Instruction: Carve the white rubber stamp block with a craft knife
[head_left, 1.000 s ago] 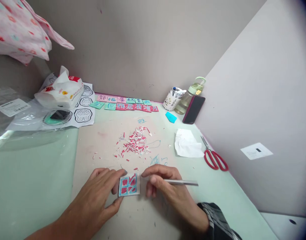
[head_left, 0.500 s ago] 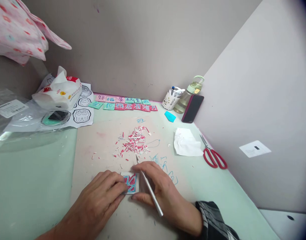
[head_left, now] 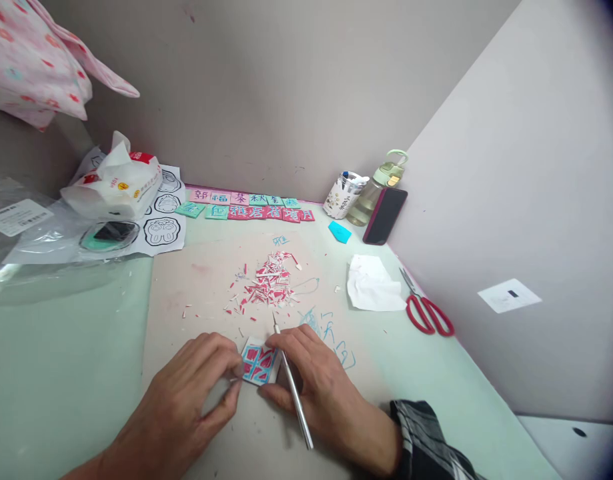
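A small square carving block (head_left: 259,362) with a red and blue pattern and a pale border lies on the board in front of me. The thumb and fingertips of my left hand (head_left: 191,387) close on its left edge. My right hand (head_left: 316,370) keeps a silver craft knife (head_left: 296,397) against its fingers, the blade pointing away from me. Its thumb and forefinger also touch the block's right side. Just beyond the blade is a heap of red and white shavings (head_left: 271,280).
Carved character tiles (head_left: 256,213) line the back. Red-handled scissors (head_left: 430,317), a crumpled white tissue (head_left: 373,283), a phone (head_left: 385,217), a bottle (head_left: 369,200) and a pen cup (head_left: 342,200) stand or lie to the right. At left is a tissue pack (head_left: 119,187).
The block has turned slightly between my hands, and more of its face shows. My left fingers have drawn back to its left edge. The knife's handle has swung a little left.
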Tool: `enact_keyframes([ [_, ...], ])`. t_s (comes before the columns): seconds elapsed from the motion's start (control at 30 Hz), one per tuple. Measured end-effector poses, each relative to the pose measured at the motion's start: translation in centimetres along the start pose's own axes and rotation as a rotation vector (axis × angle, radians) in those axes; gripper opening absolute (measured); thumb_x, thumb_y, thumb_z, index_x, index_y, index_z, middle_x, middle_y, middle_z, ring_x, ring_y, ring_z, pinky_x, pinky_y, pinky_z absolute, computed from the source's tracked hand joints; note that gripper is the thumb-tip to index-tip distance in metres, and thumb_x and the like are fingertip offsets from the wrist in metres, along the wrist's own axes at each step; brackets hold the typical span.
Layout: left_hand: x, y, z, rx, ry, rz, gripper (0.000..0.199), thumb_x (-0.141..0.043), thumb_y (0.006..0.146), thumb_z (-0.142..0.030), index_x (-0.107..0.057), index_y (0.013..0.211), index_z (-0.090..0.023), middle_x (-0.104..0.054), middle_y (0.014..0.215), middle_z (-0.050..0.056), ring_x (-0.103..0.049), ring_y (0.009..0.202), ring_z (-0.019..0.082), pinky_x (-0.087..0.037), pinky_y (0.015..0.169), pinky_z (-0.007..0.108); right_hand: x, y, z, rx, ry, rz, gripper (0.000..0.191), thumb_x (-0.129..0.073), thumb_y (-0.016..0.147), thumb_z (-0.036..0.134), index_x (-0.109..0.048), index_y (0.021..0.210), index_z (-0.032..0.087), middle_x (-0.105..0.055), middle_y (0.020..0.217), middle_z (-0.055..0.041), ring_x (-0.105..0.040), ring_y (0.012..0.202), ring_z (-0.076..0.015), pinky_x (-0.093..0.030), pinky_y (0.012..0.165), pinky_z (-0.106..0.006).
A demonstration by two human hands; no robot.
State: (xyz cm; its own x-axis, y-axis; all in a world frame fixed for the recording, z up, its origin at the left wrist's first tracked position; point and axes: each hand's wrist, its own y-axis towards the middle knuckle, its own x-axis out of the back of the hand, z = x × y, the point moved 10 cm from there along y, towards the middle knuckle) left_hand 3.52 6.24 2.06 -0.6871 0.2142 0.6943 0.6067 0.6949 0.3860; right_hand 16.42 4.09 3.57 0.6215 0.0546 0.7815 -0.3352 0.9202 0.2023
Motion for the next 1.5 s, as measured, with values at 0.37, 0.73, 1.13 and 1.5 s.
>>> enact_keyframes([
  [0.37,-0.2,-0.5,1.3,0.064,0.088,-0.029,0.036,-0.045,0.097,-0.015,-0.05,0.13,-0.028,-0.064,0.118,0.001,-0.062,0.109,0.02,-0.049,0.094,0.031,2.1,-0.5,-0.4,-0.03,0.108,-0.141,0.042,-0.04,0.11,0.046,-0.069,0.117,0.017,-0.068,0.098,-0.0099,-0.063,0.088,-0.0235,-0.049,0.078,-0.038],
  [0.73,-1.5,-0.7,0.7,0.077,0.223,-0.007,0.095,-0.09,0.067,-0.026,-0.038,0.146,-0.024,-0.061,0.126,0.008,-0.056,0.114,0.034,-0.045,0.098,0.047,2.0,-0.5,-3.9,-0.401,0.605,-0.201,0.024,-0.062,0.098,0.04,-0.074,0.089,0.02,-0.067,0.083,-0.0026,-0.058,0.078,-0.0176,-0.044,0.071,-0.03],
  [1.13,-1.2,-0.4,0.6,0.051,0.174,-0.009,0.057,-0.052,0.088,-0.009,-0.039,0.142,-0.021,-0.064,0.117,0.007,-0.057,0.11,0.028,-0.042,0.097,0.045,-0.1,-0.5,-3.6,-0.447,0.666,-0.086,0.015,-0.064,0.088,0.028,-0.056,0.078,0.021,-0.055,0.073,0.0023,-0.046,0.068,-0.0141,-0.037,0.061,-0.027],
  [1.5,-1.3,0.0,0.8,0.006,0.126,0.063,0.047,-0.049,0.095,-0.012,-0.045,0.139,-0.026,-0.064,0.112,0.005,-0.058,0.103,0.026,-0.046,0.092,0.041,-0.1,-0.4,-3.8,-0.438,0.686,-0.089,0.019,-0.065,0.087,0.03,-0.053,0.075,0.021,-0.05,0.067,0.0043,-0.041,0.063,-0.0125,-0.034,0.056,-0.025],
])
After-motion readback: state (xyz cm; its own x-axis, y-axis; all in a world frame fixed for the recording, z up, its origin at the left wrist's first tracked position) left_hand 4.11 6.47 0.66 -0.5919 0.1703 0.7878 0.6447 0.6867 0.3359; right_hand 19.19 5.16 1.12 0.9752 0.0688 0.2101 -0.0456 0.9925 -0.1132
